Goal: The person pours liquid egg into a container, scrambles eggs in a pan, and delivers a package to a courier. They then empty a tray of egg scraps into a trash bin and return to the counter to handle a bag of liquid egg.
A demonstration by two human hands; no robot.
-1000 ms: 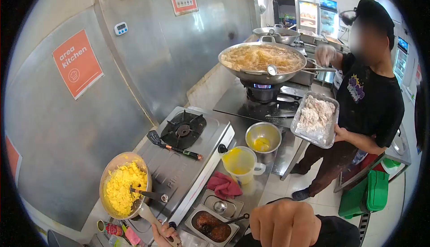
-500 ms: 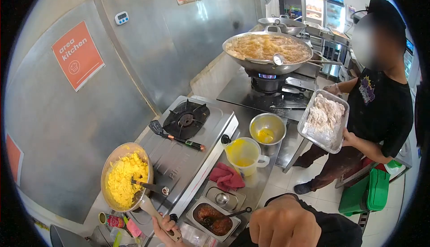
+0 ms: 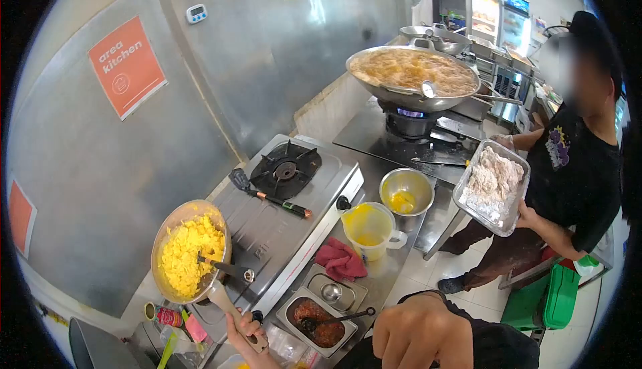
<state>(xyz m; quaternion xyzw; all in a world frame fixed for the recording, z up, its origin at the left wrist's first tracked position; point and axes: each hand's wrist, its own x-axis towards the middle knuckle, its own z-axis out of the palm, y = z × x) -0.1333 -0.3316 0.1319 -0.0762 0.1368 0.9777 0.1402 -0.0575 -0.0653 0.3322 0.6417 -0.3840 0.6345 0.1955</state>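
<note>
My left hand (image 3: 247,332) is wrapped round the wooden handle (image 3: 219,297) of a frying pan (image 3: 175,222) at the lower left. Yellow scrambled eggs (image 3: 190,252) fill the pan, and a black-handled utensil (image 3: 231,270) rests in them, its head hidden. Close to the camera, at the bottom, my right hand (image 3: 422,332) is closed in a fist, knuckles in view; whatever its fingers may hold is hidden. Beyond it, a steel container of red sauce (image 3: 328,344) with a black ladle (image 3: 344,317) stands on the counter.
A stove burner (image 3: 285,170) has a black spatula (image 3: 267,196) beside it. Nearby are an egg-streaked jug (image 3: 368,232), steel bowl (image 3: 406,192) and red cloth (image 3: 341,260). Bubbling oil fills a wok (image 3: 414,98) over a flame. A co-worker (image 3: 582,168) holds a tray of floured pieces (image 3: 495,181).
The view has shifted slightly, moving the stove and wok a little to the right in the picture. My left hand keeps its grip on the pan handle; my right fist stays closed.
</note>
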